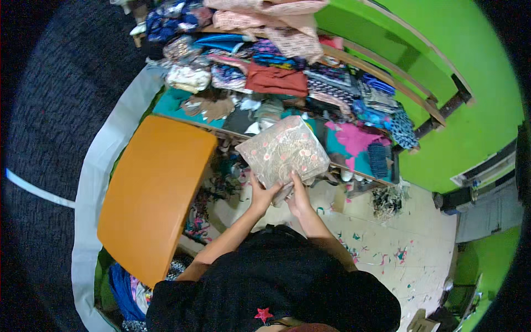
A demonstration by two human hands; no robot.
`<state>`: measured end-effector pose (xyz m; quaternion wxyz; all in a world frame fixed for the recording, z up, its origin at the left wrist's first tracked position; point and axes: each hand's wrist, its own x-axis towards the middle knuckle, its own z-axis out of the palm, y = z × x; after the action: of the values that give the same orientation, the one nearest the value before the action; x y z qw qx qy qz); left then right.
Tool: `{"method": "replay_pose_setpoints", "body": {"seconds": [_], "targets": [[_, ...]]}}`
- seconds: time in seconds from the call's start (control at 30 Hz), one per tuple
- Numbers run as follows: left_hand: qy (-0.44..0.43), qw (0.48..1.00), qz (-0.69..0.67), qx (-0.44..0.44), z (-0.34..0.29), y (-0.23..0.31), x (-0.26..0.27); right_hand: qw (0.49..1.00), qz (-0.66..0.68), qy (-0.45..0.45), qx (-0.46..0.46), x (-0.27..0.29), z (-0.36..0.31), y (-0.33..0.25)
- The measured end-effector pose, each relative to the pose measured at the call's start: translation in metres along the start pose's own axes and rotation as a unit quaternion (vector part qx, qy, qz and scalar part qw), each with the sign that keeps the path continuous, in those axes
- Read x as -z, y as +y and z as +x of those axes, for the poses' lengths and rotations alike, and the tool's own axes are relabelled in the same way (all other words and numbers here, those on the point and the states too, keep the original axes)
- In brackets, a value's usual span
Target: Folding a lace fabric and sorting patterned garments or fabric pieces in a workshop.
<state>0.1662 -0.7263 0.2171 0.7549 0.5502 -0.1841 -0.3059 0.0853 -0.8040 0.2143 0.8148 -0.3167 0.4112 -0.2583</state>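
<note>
A flat, squarish beige-grey bundle [285, 149] with a pink-spotted pattern sits turned askew, broad face up, its near side gripped by left hand [261, 195] and right hand [299, 198].

Most fingers [295, 178] of the left hand [261, 198] and right hand [300, 201] are lost under the patterned bundle [285, 149], which blocks a stretch of counter [185, 116]! The upper edge slices the pink cloth [265, 17]; the lower, the black shirt [276, 271]. Floor [428, 221] scraps [400, 254]? Too tiny to tell!
</note>
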Motion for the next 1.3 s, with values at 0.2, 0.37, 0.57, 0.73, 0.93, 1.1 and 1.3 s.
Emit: {"method": "replay_pose_setpoints", "body": {"seconds": [0.2, 0.37, 0.57, 0.73, 0.93, 1.1, 1.3], "targets": [[-0.106, 0.992, -0.067, -0.018, 0.042, -0.016, -0.100, 0.993, -0.109, -0.002, 0.045, 0.088, -0.002, -0.068], [-0.188, 0.976, -0.103, 0.048, 0.053, -0.019, -0.172, 0.975, 0.124, -0.079, 0.166, 0.138, -0.012, -0.117], [-0.317, 0.948, -0.022, 0.003, 0.068, -0.054, -0.254, 0.956, 0.122, 0.069, 0.256, 0.199, 0.001, -0.139], [-0.402, 0.913, 0.040, 0.055, 0.087, -0.047, -0.332, 0.906, 0.190, 0.242, 0.290, 0.224, 0.016, -0.202], [-0.465, 0.879, 0.078, 0.071, 0.137, -0.045, -0.416, 0.850, 0.205, 0.302, 0.380, 0.252, 0.063, -0.282], [-0.442, 0.896, 0.031, 0.043, 0.151, -0.050, -0.462, 0.853, 0.221, 0.320, 0.349, 0.270, 0.090, -0.337], [-0.404, 0.735, 0.492, -0.231, 0.146, 0.014, -0.469, 0.856, 0.220, 0.266, 0.384, 0.337, 0.108, -0.346]]}}
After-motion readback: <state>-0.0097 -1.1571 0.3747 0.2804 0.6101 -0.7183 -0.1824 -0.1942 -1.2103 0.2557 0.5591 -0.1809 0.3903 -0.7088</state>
